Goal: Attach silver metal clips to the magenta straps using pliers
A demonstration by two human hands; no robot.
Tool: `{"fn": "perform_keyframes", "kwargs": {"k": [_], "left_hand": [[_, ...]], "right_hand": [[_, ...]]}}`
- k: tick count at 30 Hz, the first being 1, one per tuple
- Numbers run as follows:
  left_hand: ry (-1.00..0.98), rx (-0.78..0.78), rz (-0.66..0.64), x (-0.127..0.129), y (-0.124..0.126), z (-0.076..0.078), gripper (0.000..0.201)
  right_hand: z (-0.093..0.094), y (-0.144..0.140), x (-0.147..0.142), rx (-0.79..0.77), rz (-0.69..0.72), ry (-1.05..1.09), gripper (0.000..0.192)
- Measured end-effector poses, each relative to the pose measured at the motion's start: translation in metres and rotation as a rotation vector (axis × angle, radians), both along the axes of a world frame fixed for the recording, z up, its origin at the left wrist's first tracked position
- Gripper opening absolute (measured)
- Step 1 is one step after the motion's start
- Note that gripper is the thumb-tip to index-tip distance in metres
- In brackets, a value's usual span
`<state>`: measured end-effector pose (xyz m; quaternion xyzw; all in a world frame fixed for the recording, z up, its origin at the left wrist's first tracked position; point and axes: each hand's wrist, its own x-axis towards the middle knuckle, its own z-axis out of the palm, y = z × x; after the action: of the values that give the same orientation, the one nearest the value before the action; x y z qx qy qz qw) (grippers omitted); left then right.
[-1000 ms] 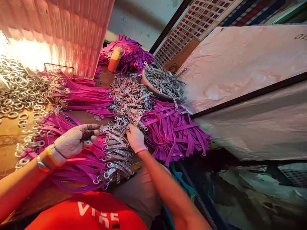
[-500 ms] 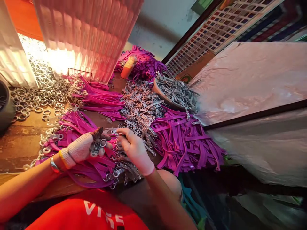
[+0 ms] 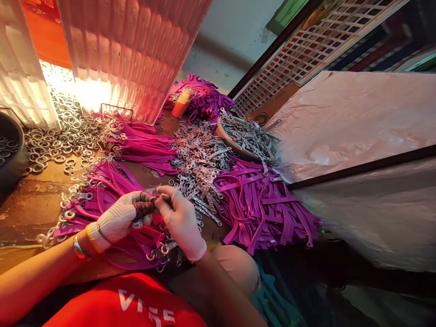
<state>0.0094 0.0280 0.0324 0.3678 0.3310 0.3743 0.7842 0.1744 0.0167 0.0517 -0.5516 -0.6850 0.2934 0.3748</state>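
My left hand [image 3: 127, 214], in a dotted white glove with dark stained fingertips, is closed, and the metal rings in it are mostly hidden by the fingers. My right hand [image 3: 180, 220], in a thin pale glove, pinches at the left fingertips; what it grips is too hidden to make out. Both hands meet over a pile of magenta straps [image 3: 102, 190] with metal rings on their ends. Just beyond the right hand lies a heap of silver metal links [image 3: 200, 159].
Loose rings [image 3: 61, 143] spread at the left beside a dark bucket [image 3: 20, 154]. A bowl of metal chains [image 3: 245, 134] stands behind more magenta straps [image 3: 265, 204]. Farther back are an orange bottle [image 3: 183, 102] and a corrugated panel [image 3: 132, 54]. Plastic sheeting [image 3: 357, 122] hangs at the right.
My left fingers have curled in, hiding the rings that showed in the palm. My right hand has moved left and lower, so that both hands' fingertips now meet.
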Motion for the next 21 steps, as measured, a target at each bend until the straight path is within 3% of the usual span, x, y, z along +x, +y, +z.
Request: {"fn": "perform_keyframes", "kwargs": {"k": [5, 8, 11, 15, 18, 20, 21], "left_hand": [[-0.008, -0.113, -0.098, -0.004, 0.004, -0.01, 0.028], [0.03, -0.166, -0.15, -0.005, 0.005, -0.016, 0.025], [0.155, -0.048, -0.204, -0.003, 0.004, -0.015, 0.027], [0.42, 0.155, -0.162, 0.0, 0.004, -0.006, 0.028], [0.558, 0.404, -0.094, 0.0, 0.009, -0.002, 0.021], [0.6, 0.546, -0.067, 0.002, 0.012, -0.002, 0.015], [0.573, 0.547, -0.065, 0.004, 0.014, -0.002, 0.014]], "right_hand": [[0.001, -0.003, 0.018, 0.016, 0.113, 0.0, 0.033], [-0.001, 0.0, 0.026, 0.064, 0.311, -0.091, 0.041], [-0.003, 0.001, 0.026, 0.133, 0.443, -0.203, 0.034], [-0.002, 0.002, 0.028, 0.176, 0.33, -0.487, 0.022], [0.003, 0.003, 0.032, 0.124, 0.338, -0.649, 0.021], [0.004, 0.002, 0.031, 0.105, 0.352, -0.686, 0.022], [0.003, 0.002, 0.029, 0.117, 0.328, -0.684, 0.024]]}}
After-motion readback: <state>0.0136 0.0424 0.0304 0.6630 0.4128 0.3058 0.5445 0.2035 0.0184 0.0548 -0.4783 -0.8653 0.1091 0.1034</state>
